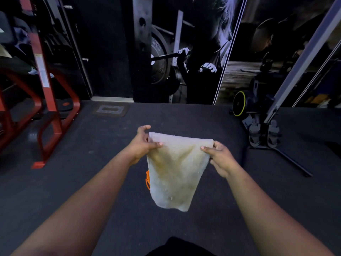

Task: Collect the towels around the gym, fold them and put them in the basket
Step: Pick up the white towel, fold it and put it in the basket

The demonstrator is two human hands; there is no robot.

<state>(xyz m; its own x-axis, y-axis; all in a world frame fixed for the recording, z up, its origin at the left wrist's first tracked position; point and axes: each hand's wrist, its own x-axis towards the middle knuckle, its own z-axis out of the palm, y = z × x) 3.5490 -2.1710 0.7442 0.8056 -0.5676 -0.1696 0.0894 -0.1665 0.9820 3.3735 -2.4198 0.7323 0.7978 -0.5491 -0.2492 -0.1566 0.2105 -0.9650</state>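
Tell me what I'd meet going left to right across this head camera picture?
red machine frame → left hand → towel → right hand → black machine with yellow-rimmed wheel

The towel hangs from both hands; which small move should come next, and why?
Probably bring the left hand across to the right hand, halving the towel. Both pinch its top corners, it hangs free above the floor, and no basket is in view.

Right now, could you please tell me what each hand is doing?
Left hand: pinches the towel at its upper left corner.
Right hand: pinches the towel's upper right corner.
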